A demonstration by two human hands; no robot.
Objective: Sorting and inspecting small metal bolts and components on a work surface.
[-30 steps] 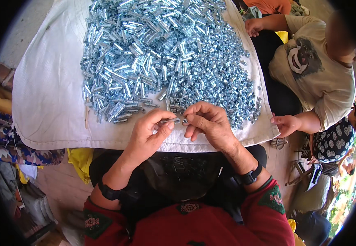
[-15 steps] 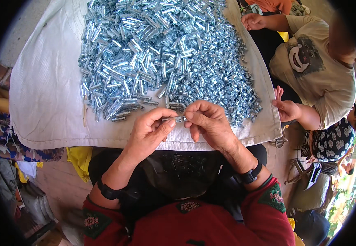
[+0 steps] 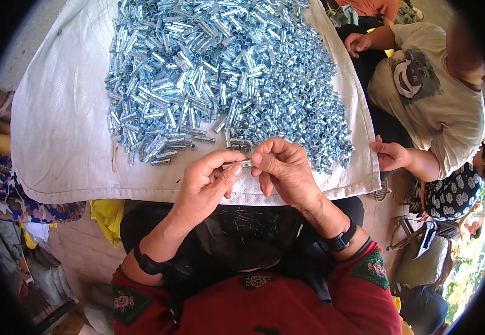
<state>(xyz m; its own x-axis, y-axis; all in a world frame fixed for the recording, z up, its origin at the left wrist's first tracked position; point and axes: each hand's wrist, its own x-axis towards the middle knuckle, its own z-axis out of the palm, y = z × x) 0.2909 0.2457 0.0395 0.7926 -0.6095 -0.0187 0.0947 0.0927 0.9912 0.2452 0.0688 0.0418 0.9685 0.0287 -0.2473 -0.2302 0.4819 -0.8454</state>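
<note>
Between my hands, just off the near edge of the heap, is a slotted metal sleeve, lying about level. My left hand is closed, pinching its left part between thumb and forefinger. At the sleeve's right end my right hand is closed too, thumb against forefinger; its fingertips hide whether a separate small piece is there. Beyond my hands lies a heap of long shiny slotted sleeves, and on its right side a pile of short metal rings or collars.
A white woven cloth spreads under the heap. A person in a printed beige shirt sits at the right, one hand at the cloth's edge. Dark sheeting covers my lap. Yellow cloth hangs at the left.
My left hand has shifted slightly, and the sleeve's end now meets my right fingertips. At the right, the other person's hands and the cloth's edge have moved a little.
</note>
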